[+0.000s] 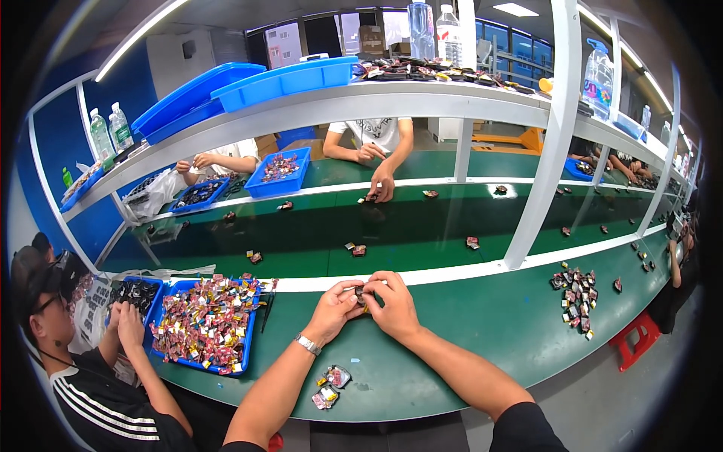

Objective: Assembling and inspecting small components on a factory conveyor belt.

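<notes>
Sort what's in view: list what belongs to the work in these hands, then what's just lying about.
Likely part of the work:
- small dark piece between left hand and right hand
- two loose pieces near the forearms
- heaped pieces in the left-hand blue tray

Apparently just lying about:
- large handled bottle
- blue trays on the shelf
- red stool

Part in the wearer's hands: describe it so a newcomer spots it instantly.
Find the near green bench, then the left hand and right hand meeting above it. Between them is a small dark part; unlike the loose pieces by the front edge, both hands hold it.
</notes>
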